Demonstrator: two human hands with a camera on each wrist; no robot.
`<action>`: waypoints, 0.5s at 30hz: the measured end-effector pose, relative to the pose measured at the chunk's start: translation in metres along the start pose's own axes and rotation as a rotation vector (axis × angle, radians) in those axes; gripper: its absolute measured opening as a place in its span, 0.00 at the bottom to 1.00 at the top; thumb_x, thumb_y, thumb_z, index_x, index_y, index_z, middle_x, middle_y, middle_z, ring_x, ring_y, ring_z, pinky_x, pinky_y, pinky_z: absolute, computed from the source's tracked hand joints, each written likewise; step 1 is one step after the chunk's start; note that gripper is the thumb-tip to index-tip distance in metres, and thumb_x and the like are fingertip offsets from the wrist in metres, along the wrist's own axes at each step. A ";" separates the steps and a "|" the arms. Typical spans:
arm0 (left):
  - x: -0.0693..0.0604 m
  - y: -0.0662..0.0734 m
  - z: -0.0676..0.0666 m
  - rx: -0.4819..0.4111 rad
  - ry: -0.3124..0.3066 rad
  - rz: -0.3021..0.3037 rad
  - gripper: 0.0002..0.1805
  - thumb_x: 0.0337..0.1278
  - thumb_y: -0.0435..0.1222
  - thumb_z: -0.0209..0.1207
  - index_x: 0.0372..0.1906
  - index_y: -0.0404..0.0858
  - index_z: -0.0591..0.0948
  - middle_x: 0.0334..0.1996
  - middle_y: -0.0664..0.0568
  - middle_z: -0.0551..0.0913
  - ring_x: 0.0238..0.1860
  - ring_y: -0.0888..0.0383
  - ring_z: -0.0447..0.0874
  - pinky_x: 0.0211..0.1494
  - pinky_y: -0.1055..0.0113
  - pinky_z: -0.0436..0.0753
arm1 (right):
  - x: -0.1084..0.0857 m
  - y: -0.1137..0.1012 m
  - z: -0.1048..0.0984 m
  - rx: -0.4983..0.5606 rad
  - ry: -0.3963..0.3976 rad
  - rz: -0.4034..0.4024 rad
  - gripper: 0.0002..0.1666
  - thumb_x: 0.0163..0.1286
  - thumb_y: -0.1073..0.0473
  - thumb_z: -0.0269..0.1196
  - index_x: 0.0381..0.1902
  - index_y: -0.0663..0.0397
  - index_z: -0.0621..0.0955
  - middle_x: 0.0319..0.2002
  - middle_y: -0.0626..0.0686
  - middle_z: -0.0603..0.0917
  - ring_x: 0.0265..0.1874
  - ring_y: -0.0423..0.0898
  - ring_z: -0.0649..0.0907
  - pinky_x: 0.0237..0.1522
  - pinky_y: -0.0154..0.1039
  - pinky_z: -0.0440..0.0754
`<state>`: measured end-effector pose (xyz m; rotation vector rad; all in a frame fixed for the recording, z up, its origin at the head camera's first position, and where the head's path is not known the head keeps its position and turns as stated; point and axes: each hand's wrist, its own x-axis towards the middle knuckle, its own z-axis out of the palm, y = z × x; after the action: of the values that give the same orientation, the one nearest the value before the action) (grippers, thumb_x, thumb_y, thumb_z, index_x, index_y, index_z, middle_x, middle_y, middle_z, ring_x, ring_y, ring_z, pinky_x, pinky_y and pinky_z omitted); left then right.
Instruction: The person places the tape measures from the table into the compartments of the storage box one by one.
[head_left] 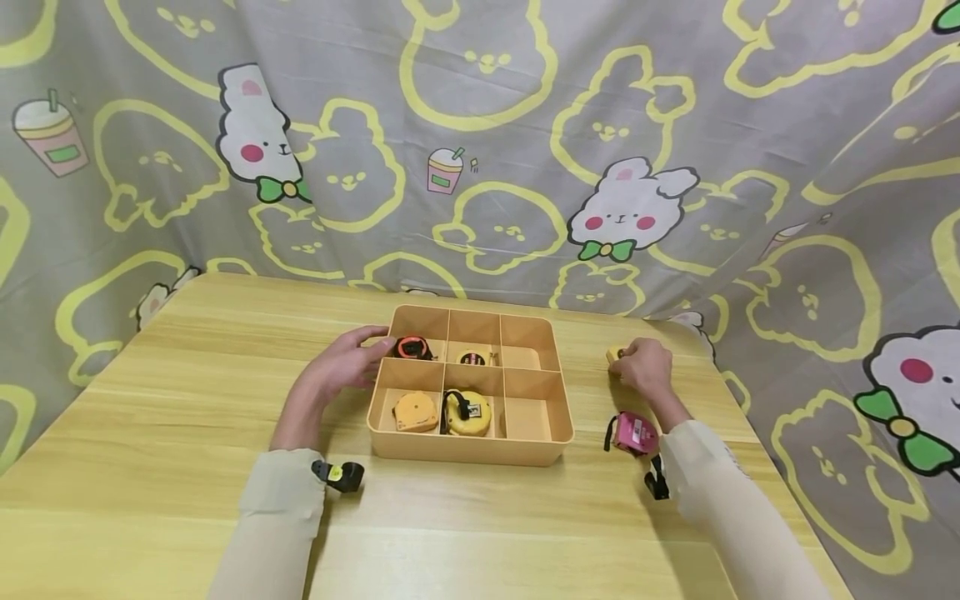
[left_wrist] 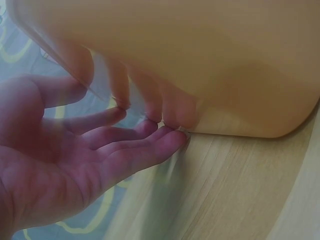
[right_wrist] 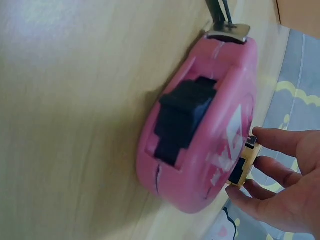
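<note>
My left hand point(head_left: 348, 364) rests its fingertips against the left side of an orange divided box point(head_left: 472, 448); in the left wrist view the fingers point(left_wrist: 150, 147) are loosely extended at its glossy wall. My right hand point(head_left: 648, 367) pinches a small yellow tape measure point(right_wrist: 241, 167) between thumb and fingers, right of the box. Whether it touches the table is unclear. Nearer the right wrist lies a pink tape measure point(head_left: 634, 433) with a black strap. Inside the box are a red-and-black tape measure point(head_left: 413, 347), an orange one point(head_left: 416, 412) and two yellow ones point(head_left: 474, 417).
The box stands on a wooden table point(head_left: 480, 533). Behind and on both sides hangs a grey curtain point(head_left: 480, 150) with yellow outlines and rabbit prints, meeting the table's back edge. A black camera point(head_left: 341, 476) is strapped to the left wrist, another point(head_left: 657, 479) to the right.
</note>
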<state>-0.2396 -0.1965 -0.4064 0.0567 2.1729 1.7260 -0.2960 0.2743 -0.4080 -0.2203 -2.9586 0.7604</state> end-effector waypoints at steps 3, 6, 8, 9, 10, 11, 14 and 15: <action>0.000 0.000 0.000 0.003 -0.001 0.001 0.35 0.82 0.45 0.44 0.81 0.36 0.50 0.76 0.31 0.62 0.74 0.33 0.65 0.70 0.40 0.73 | 0.000 0.001 -0.002 -0.023 -0.002 -0.020 0.12 0.55 0.61 0.72 0.26 0.66 0.83 0.28 0.60 0.87 0.36 0.60 0.80 0.52 0.57 0.73; 0.000 0.000 0.000 0.004 -0.003 0.006 0.35 0.81 0.45 0.45 0.82 0.36 0.50 0.76 0.31 0.62 0.73 0.33 0.65 0.69 0.40 0.73 | -0.001 0.001 -0.005 -0.040 -0.014 -0.026 0.12 0.54 0.61 0.72 0.23 0.63 0.80 0.29 0.61 0.86 0.37 0.60 0.79 0.47 0.55 0.76; 0.000 0.001 0.000 0.002 -0.005 0.009 0.35 0.81 0.46 0.45 0.82 0.37 0.50 0.76 0.31 0.62 0.73 0.33 0.65 0.69 0.40 0.73 | -0.002 0.001 -0.007 -0.042 -0.026 -0.021 0.12 0.54 0.61 0.72 0.24 0.62 0.80 0.31 0.61 0.86 0.38 0.61 0.79 0.44 0.53 0.77; 0.000 0.001 0.000 0.003 -0.005 0.010 0.35 0.81 0.46 0.45 0.82 0.37 0.50 0.76 0.31 0.62 0.73 0.33 0.65 0.69 0.40 0.73 | -0.003 0.001 -0.007 -0.041 -0.032 -0.019 0.11 0.54 0.61 0.72 0.24 0.62 0.79 0.31 0.61 0.85 0.38 0.61 0.78 0.43 0.52 0.77; 0.000 0.001 0.000 0.004 -0.004 0.008 0.35 0.81 0.46 0.45 0.82 0.37 0.50 0.76 0.31 0.62 0.74 0.33 0.65 0.69 0.40 0.73 | -0.004 0.001 -0.008 -0.036 -0.038 -0.017 0.11 0.54 0.61 0.72 0.25 0.61 0.79 0.32 0.61 0.85 0.39 0.61 0.78 0.42 0.53 0.77; 0.000 0.001 0.000 0.005 -0.005 0.008 0.35 0.81 0.46 0.45 0.82 0.37 0.50 0.76 0.31 0.62 0.74 0.33 0.65 0.69 0.40 0.73 | -0.005 0.001 -0.009 -0.034 -0.041 -0.016 0.12 0.54 0.61 0.72 0.25 0.62 0.79 0.32 0.61 0.85 0.39 0.62 0.78 0.43 0.53 0.78; 0.000 0.001 0.000 0.005 -0.002 0.003 0.35 0.81 0.45 0.45 0.81 0.36 0.50 0.76 0.31 0.62 0.74 0.33 0.64 0.70 0.40 0.73 | -0.006 0.002 -0.010 -0.032 -0.047 -0.019 0.14 0.54 0.61 0.74 0.23 0.62 0.79 0.31 0.60 0.84 0.39 0.62 0.78 0.49 0.58 0.75; 0.000 0.001 0.000 0.005 -0.002 0.002 0.35 0.81 0.45 0.45 0.81 0.36 0.50 0.76 0.31 0.62 0.74 0.34 0.64 0.70 0.40 0.72 | -0.006 0.002 -0.010 -0.034 -0.049 -0.023 0.14 0.54 0.60 0.74 0.23 0.62 0.79 0.30 0.60 0.84 0.39 0.63 0.78 0.52 0.60 0.74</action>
<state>-0.2394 -0.1962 -0.4055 0.0618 2.1766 1.7203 -0.2885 0.2798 -0.4005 -0.1711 -3.0170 0.7230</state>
